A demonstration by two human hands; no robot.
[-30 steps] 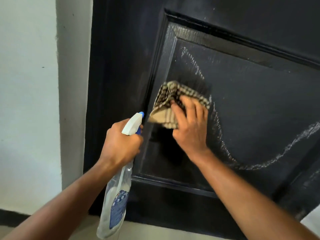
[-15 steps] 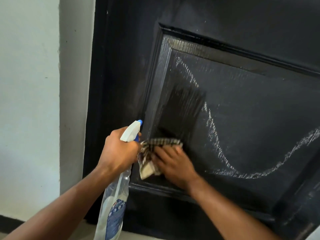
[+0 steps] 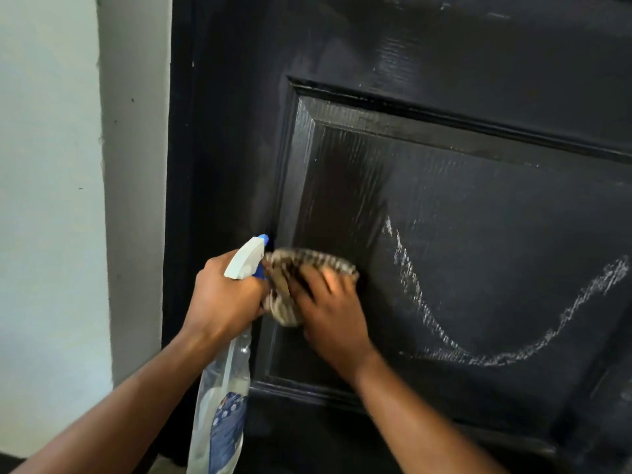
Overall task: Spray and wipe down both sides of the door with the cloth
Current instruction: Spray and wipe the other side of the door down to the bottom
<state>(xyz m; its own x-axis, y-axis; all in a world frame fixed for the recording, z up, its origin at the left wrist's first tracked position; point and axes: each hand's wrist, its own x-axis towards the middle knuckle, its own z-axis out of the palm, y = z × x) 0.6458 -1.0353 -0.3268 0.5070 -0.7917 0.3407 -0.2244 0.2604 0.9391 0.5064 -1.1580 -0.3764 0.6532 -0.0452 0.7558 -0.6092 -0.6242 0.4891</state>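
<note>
The big black door [image 3: 444,63] is being wiped. A white streak [image 3: 420,295] is left on its panel, so the next rub should go right. The spray bottle [image 3: 225,405], its blue label too blurry to read, is gripped by the left hand [image 3: 222,295]. The right hand [image 3: 328,309] presses the cloth [image 3: 307,260] flat at the panel's left edge.

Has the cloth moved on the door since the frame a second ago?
Yes. The cloth now sits lower on the door, closer to the panel's bottom moulding, under the right hand.
</note>
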